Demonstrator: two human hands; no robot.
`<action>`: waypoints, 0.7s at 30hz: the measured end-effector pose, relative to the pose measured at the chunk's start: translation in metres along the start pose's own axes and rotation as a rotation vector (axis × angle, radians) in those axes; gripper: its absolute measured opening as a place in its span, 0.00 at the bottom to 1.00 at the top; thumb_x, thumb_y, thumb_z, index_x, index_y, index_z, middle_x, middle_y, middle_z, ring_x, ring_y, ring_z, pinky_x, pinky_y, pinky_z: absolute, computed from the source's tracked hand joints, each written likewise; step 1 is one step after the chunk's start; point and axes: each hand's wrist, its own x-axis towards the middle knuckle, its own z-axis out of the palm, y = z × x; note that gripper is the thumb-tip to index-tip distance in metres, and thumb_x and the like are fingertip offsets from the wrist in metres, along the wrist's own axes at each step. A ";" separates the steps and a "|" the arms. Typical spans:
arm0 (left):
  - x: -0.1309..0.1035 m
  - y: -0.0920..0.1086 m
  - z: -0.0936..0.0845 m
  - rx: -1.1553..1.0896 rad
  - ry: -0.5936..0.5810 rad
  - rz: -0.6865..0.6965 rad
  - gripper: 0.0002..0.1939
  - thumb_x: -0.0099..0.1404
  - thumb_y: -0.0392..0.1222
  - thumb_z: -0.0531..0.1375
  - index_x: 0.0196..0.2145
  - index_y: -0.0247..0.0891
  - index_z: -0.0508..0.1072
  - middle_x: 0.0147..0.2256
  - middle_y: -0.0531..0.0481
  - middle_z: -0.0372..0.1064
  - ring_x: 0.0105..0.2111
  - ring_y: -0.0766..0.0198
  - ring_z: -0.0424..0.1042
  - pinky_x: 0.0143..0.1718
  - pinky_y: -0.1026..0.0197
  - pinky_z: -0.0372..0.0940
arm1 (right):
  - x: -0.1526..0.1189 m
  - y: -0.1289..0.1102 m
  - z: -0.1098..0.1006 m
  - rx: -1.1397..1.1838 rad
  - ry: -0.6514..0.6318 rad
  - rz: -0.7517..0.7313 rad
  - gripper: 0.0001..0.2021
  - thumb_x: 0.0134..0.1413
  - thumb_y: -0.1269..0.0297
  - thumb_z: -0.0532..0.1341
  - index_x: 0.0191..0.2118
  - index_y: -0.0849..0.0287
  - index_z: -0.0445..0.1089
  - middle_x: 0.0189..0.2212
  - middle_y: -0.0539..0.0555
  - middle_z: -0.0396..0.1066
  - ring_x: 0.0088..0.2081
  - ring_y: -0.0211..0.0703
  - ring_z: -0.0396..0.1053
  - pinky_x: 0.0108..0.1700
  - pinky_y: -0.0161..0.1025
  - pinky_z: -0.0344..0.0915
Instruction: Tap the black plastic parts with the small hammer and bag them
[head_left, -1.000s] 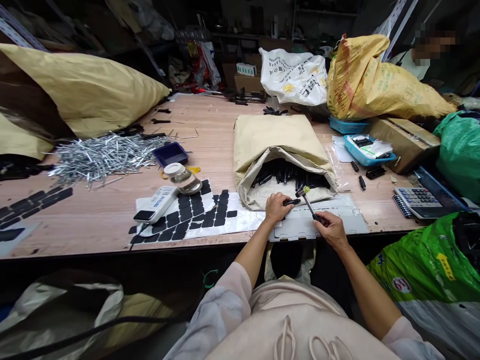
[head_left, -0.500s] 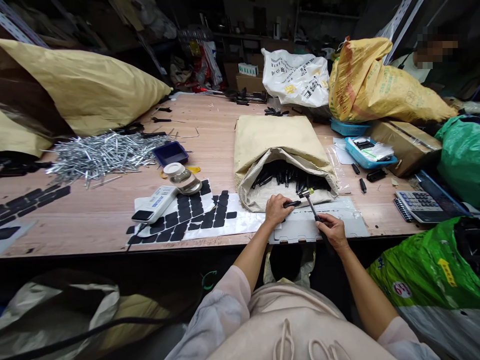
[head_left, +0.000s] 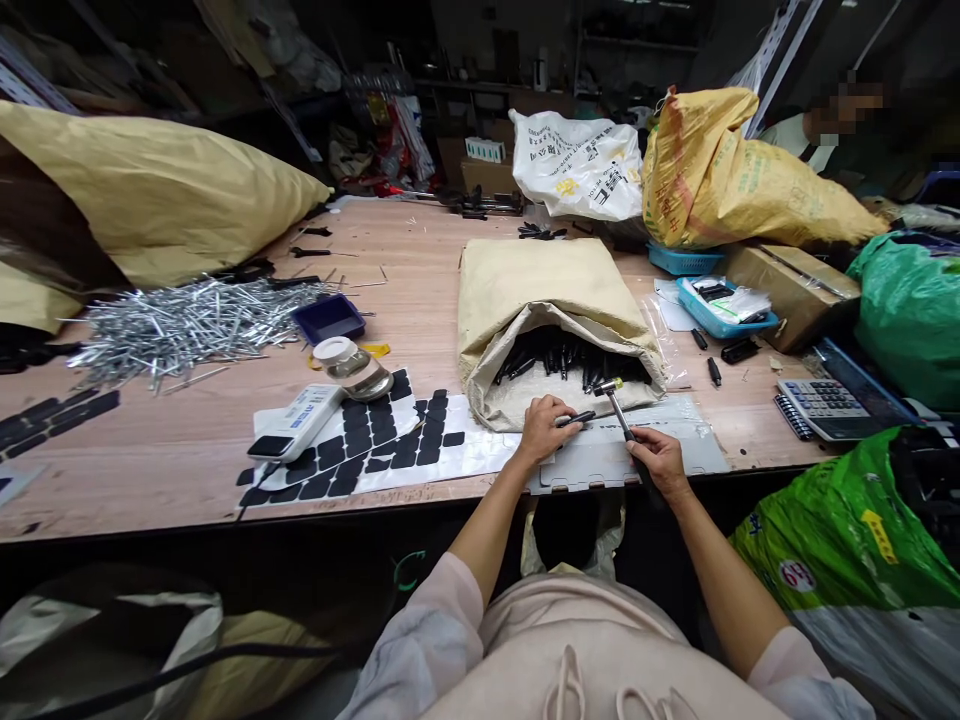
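A heap of metal rods (head_left: pixel 195 325) lies at left on a bench (head_left: pixel 416 320); then the left hand (head_left: pixel 543 430), fingers pinching a slim black piece (head_left: pixel 579 418) just in front of the open mouth of a sack (head_left: pixel 551 275); then a hammer (head_left: pixel 619 412), its head near the piece's tip, the right hand (head_left: pixel 660 462) with fingers wrapped around the handle. The step looks like tapping; a stroke would call for a steady piece and clear fingertips.

The white sack (head_left: pixel 576 165) bears Chinese characters including 公司; the green bag (head_left: pixel 829 530) carries a yellow arrow (head_left: pixel 879 537); other lettering is indistinct.
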 end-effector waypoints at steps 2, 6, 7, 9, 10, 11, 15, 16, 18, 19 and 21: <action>-0.019 0.006 -0.007 -0.005 0.001 0.072 0.09 0.60 0.46 0.69 0.40 0.47 0.82 0.46 0.49 0.71 0.51 0.55 0.65 0.55 0.53 0.60 | 0.000 0.001 0.000 -0.001 0.007 -0.005 0.20 0.42 0.51 0.70 0.38 0.60 0.78 0.22 0.51 0.74 0.18 0.40 0.68 0.21 0.37 0.67; -0.075 0.015 -0.008 -0.013 -0.090 0.236 0.09 0.59 0.48 0.69 0.40 0.51 0.82 0.53 0.49 0.68 0.55 0.54 0.64 0.59 0.50 0.59 | 0.001 0.002 0.000 -0.001 -0.006 -0.002 0.20 0.42 0.51 0.70 0.39 0.60 0.78 0.23 0.51 0.75 0.18 0.39 0.68 0.21 0.37 0.67; -0.089 0.016 -0.005 -0.018 -0.111 0.269 0.10 0.59 0.49 0.70 0.39 0.51 0.82 0.55 0.48 0.68 0.56 0.53 0.64 0.60 0.50 0.59 | 0.001 0.003 0.000 0.001 -0.008 -0.001 0.20 0.42 0.51 0.70 0.39 0.60 0.78 0.23 0.51 0.74 0.18 0.39 0.68 0.20 0.37 0.67; -0.113 0.016 0.005 0.003 -0.128 0.327 0.10 0.58 0.48 0.70 0.40 0.50 0.82 0.57 0.47 0.66 0.58 0.51 0.63 0.61 0.47 0.59 | 0.001 0.003 0.000 0.009 -0.004 0.004 0.20 0.41 0.52 0.71 0.38 0.61 0.78 0.24 0.51 0.74 0.18 0.39 0.68 0.20 0.36 0.66; -0.121 0.017 0.010 0.033 -0.125 0.351 0.12 0.57 0.47 0.71 0.40 0.49 0.82 0.57 0.45 0.66 0.59 0.49 0.62 0.62 0.45 0.58 | 0.001 0.003 0.000 0.014 -0.002 0.008 0.19 0.41 0.52 0.71 0.38 0.61 0.78 0.24 0.51 0.74 0.18 0.39 0.68 0.20 0.36 0.66; -0.127 0.018 0.014 0.067 -0.119 0.367 0.14 0.56 0.48 0.72 0.41 0.48 0.82 0.58 0.44 0.65 0.60 0.47 0.61 0.62 0.43 0.57 | 0.001 0.003 0.000 0.018 -0.001 0.013 0.19 0.41 0.53 0.71 0.38 0.61 0.79 0.24 0.51 0.74 0.18 0.39 0.68 0.20 0.37 0.67; -0.117 0.024 0.016 0.108 -0.077 0.348 0.18 0.56 0.53 0.71 0.43 0.47 0.80 0.55 0.43 0.68 0.58 0.48 0.63 0.60 0.45 0.59 | 0.000 0.003 0.002 0.024 -0.006 0.027 0.20 0.41 0.53 0.71 0.39 0.60 0.79 0.25 0.51 0.75 0.18 0.39 0.68 0.21 0.38 0.70; -0.106 0.025 0.013 0.105 -0.056 0.316 0.16 0.59 0.52 0.69 0.44 0.46 0.80 0.52 0.44 0.70 0.55 0.50 0.65 0.58 0.47 0.61 | 0.000 0.003 0.003 0.023 -0.007 0.028 0.20 0.41 0.53 0.71 0.39 0.60 0.79 0.24 0.51 0.74 0.18 0.39 0.68 0.21 0.38 0.70; -0.074 0.023 0.001 0.122 0.007 0.201 0.13 0.66 0.49 0.64 0.46 0.45 0.79 0.45 0.45 0.73 0.48 0.54 0.69 0.52 0.51 0.64 | 0.000 0.002 0.003 0.015 -0.006 0.025 0.20 0.41 0.53 0.71 0.39 0.60 0.79 0.24 0.50 0.74 0.18 0.39 0.68 0.21 0.38 0.70; -0.054 0.020 -0.005 0.145 0.046 0.124 0.12 0.68 0.47 0.62 0.47 0.43 0.78 0.43 0.45 0.74 0.45 0.55 0.70 0.49 0.52 0.65 | 0.000 0.002 0.004 0.010 -0.007 0.023 0.19 0.41 0.53 0.70 0.38 0.60 0.79 0.24 0.50 0.74 0.18 0.38 0.68 0.21 0.37 0.70; -0.014 0.010 -0.018 0.214 0.152 -0.066 0.14 0.69 0.44 0.59 0.50 0.41 0.77 0.42 0.44 0.73 0.43 0.55 0.70 0.45 0.53 0.66 | 0.000 0.002 0.004 0.003 -0.010 0.018 0.19 0.40 0.53 0.70 0.38 0.60 0.79 0.23 0.50 0.73 0.18 0.38 0.67 0.20 0.37 0.69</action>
